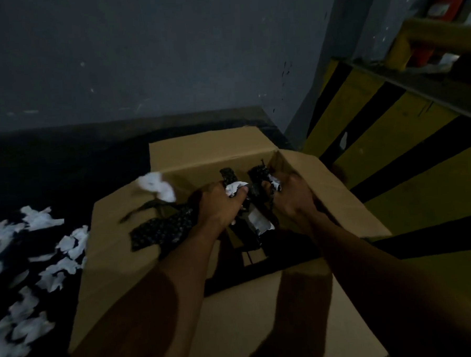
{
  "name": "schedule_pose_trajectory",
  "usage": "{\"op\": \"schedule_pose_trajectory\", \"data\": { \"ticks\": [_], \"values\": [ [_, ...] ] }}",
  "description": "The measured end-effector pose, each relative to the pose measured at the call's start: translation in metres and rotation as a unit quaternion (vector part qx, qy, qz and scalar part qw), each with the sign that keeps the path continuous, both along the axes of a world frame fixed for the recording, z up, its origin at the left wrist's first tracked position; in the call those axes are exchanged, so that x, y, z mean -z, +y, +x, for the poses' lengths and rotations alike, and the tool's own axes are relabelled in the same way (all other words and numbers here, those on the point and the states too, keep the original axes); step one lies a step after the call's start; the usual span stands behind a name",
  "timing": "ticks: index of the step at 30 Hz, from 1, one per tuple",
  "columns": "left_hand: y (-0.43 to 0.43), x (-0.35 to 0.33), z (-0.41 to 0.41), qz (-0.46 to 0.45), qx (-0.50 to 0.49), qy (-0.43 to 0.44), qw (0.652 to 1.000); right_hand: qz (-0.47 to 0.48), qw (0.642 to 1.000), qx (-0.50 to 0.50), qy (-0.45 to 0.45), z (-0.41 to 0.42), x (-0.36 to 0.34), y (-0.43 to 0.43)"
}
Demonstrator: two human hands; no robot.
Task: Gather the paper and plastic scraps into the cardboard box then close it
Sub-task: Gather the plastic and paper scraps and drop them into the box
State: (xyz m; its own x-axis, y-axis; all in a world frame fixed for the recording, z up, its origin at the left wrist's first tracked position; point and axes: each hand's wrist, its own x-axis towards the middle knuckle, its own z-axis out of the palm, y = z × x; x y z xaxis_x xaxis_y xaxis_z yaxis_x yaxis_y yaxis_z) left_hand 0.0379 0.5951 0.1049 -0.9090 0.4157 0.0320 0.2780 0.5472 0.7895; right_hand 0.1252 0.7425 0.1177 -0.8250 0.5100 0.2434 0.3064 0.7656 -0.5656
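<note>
Cardboard box (119, 266): open, flaps spread, standing on a dark floor (64, 160).
Left hand (216, 206): over the opening, fingers curled round a paper wad (233, 190).
Right hand (291, 200): just beside it, gripping a plastic wad (259, 177).
Plastic strip (160, 231): across the left flap, long axis running from lower left up to the left hand.
Paper scraps (40, 218): scattered on the floor left of the box.
</note>
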Motion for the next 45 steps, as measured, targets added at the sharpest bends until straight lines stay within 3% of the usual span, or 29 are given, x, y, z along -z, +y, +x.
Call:
{"op": "schedule_pose_trajectory", "data": {
  "ticks": [3,6,10,14,23,29,38,42,45],
  "values": [
    [0.015,0.003,0.006,0.072,-0.031,-0.111,0.991,-0.01,1.0,-0.007,0.021,-0.002,0.007,0.01],
    [0.024,0.01,0.005,0.097,-0.049,-0.134,0.985,-0.018,1.0,-0.017,0.013,-0.004,0.006,0.014],
    [0.01,0.003,0.007,-0.02,-0.056,-0.023,0.998,-0.007,0.999,-0.047,-0.004,-0.01,0.004,0.018],
    [-0.009,0.009,0.003,-0.157,0.0,0.097,0.983,0.006,0.995,-0.095,-0.026,-0.011,0.007,0.024],
    [-0.016,0.022,0.0,-0.25,0.036,0.226,0.941,0.076,0.981,-0.163,-0.068,-0.02,0.021,0.028],
    [-0.016,0.028,-0.004,-0.313,0.046,0.234,0.919,0.107,0.97,-0.156,-0.15,-0.034,0.042,0.033],
    [-0.02,0.041,-0.019,-0.358,0.111,0.11,0.921,0.031,0.953,-0.154,-0.26,-0.04,0.048,0.031],
    [-0.021,0.033,-0.019,-0.325,0.096,0.126,0.932,0.022,0.958,-0.151,-0.245,-0.039,0.037,0.03],
    [-0.023,0.023,-0.019,-0.313,0.068,0.197,0.927,0.013,0.962,-0.16,-0.222,-0.036,0.022,0.032]
  ]
}}
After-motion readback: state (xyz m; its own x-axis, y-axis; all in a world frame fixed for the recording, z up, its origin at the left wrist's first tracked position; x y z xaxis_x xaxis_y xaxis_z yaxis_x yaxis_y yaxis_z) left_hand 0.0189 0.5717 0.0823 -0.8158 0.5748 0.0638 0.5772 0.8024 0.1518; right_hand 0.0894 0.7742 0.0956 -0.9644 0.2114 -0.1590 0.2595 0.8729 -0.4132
